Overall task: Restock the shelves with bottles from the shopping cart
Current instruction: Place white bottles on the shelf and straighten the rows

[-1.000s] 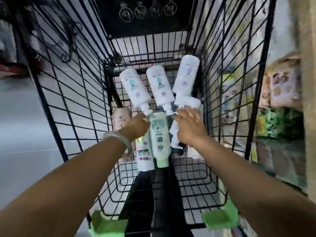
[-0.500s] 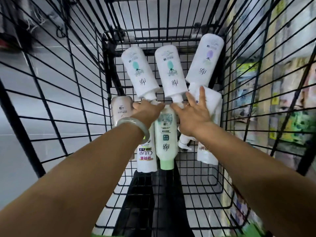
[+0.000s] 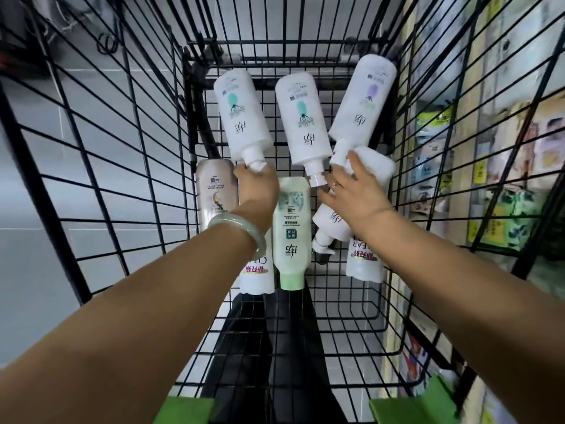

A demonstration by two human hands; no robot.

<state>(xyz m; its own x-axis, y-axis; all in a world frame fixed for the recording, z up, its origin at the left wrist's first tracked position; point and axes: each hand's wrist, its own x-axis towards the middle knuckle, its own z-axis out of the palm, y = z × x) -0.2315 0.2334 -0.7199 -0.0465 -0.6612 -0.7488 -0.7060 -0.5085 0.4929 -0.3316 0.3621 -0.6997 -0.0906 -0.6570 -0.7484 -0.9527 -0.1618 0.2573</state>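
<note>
White bottles [image 3: 301,117] lie loose in wire cart [image 3: 91,179].
Left hand [image 3: 256,191] curls round teal-marked bottle [image 3: 240,114] at its pump neck, a likely handle; right hand [image 3: 354,194] rests spread flat on neighbouring bottle [image 3: 377,168].

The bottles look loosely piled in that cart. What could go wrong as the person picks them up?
1. The left hand grips the left teal-marked bottle only by its pump top, so it might slip free or squirt when lifted.
2. The right hand lies on a heap where the purple-marked bottle seems to lean on another; pulling one out may send the rest sliding in the cart.
</note>
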